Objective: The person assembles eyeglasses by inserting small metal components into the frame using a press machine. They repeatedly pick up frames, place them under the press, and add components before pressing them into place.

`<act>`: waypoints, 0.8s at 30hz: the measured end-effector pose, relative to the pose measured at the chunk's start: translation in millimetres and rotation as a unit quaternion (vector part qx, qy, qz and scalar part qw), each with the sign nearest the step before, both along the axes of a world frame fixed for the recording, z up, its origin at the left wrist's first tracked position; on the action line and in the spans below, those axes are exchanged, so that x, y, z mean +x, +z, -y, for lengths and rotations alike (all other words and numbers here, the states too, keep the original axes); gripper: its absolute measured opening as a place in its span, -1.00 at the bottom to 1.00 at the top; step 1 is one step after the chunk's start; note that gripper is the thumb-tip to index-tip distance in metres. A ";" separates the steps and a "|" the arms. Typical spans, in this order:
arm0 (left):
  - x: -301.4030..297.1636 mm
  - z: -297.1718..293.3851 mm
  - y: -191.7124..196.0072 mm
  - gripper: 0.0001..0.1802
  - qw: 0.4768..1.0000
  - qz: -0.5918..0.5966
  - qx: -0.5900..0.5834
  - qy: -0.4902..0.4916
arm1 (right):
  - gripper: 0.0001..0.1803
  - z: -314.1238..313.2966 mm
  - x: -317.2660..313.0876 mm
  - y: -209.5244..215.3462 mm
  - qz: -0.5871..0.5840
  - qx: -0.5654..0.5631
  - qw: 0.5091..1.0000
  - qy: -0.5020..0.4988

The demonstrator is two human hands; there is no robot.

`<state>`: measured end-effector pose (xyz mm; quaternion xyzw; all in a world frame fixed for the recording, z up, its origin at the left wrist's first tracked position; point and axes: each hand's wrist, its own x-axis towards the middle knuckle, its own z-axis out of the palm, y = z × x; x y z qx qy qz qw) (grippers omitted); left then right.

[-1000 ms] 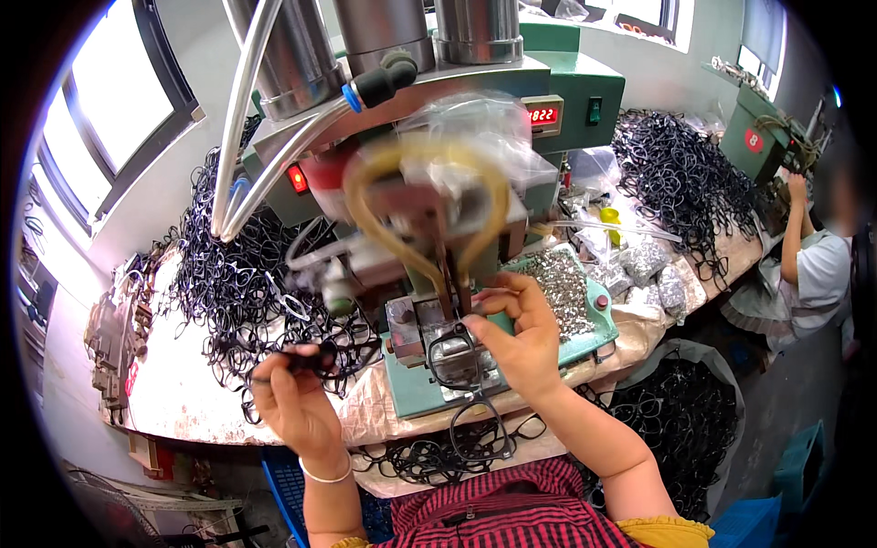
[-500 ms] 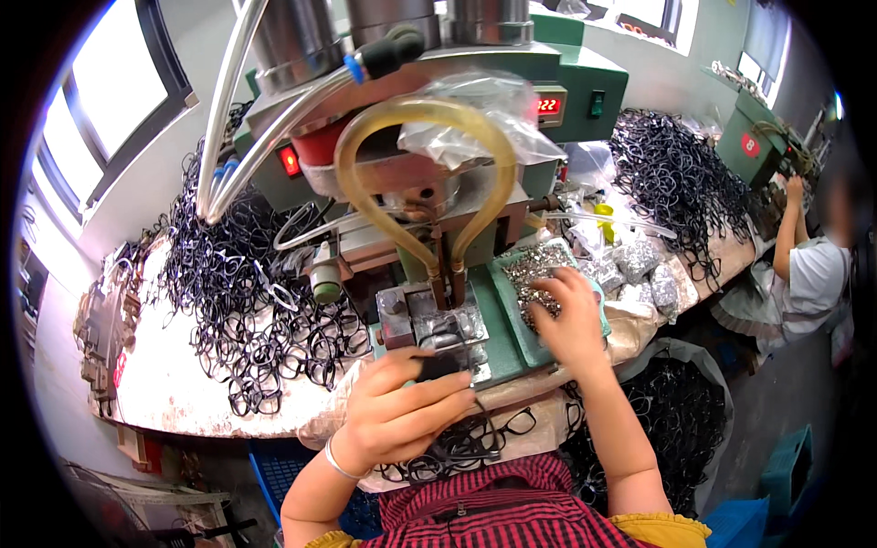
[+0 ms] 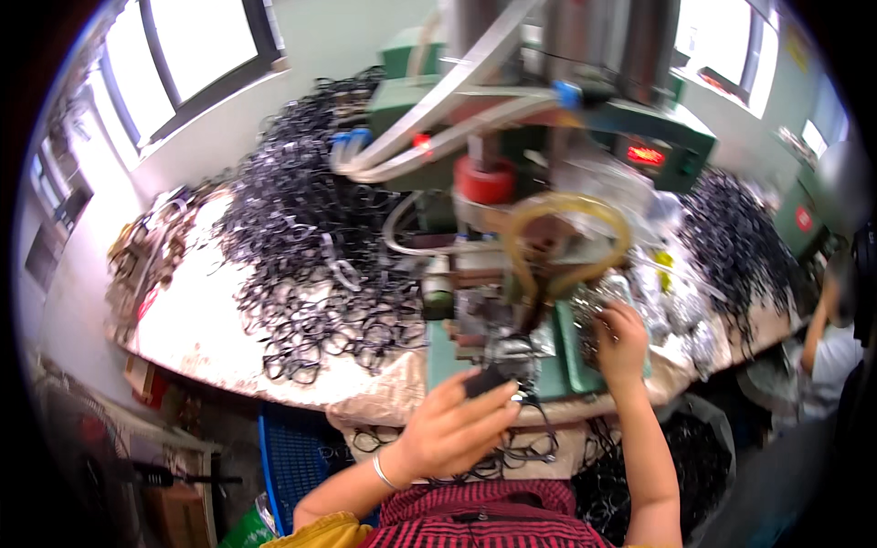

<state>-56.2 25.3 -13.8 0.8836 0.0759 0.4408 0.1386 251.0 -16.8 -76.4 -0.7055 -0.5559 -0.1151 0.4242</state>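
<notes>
My left hand [image 3: 457, 427], a pale band at its wrist, is at the front of the machine's metal fixture [image 3: 512, 350]. Its fingers are closed on a black eyeglass frame [image 3: 550, 422], mostly hidden by the hand. A dark flat piece [image 3: 484, 381] shows at the fingertips; blur hides what it is. My right hand [image 3: 623, 349] is over the green tray [image 3: 574, 361] of small shiny metal parts [image 3: 594, 306]. Its fingers are drawn together, and anything between them is too small to make out. A yellowish hose loop [image 3: 624, 239] hangs above the fixture.
Tangled black eyeglass frames [image 3: 311, 219] heap on the table at left, and another heap [image 3: 735, 247] lies at far right. Plastic bags [image 3: 681, 306] sit beside the tray. Below the edge are a blue basket [image 3: 288, 457] and a sack of black frames [image 3: 699, 466]. Another person [image 3: 833, 342] works at right.
The view has swung left, so the machine and both hands appear farther right. My right hand's fingers, spread over the metal parts before, are now drawn together. My left hand stays by the fixture.
</notes>
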 end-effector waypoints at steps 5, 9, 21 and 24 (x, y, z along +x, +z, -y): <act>-91.3 2.9 -26.3 -0.83 0.888 0.103 0.019 0.448 | -0.83 45.1 5.6 -30.2 -0.521 0.205 0.828 -0.018; -129.0 -57.2 8.7 -0.88 0.863 0.058 -0.019 0.502 | -0.86 2.7 -9.6 -28.6 -0.458 0.139 0.878 0.001; -50.0 -152.4 -102.1 -0.78 0.897 -0.082 -0.021 0.433 | -0.88 51.0 -19.1 -10.1 -0.244 0.088 0.961 -0.091; -64.2 -140.1 -81.4 -0.85 0.927 0.087 -0.085 0.354 | -0.88 93.2 -14.7 -8.1 -0.205 0.064 0.965 -0.151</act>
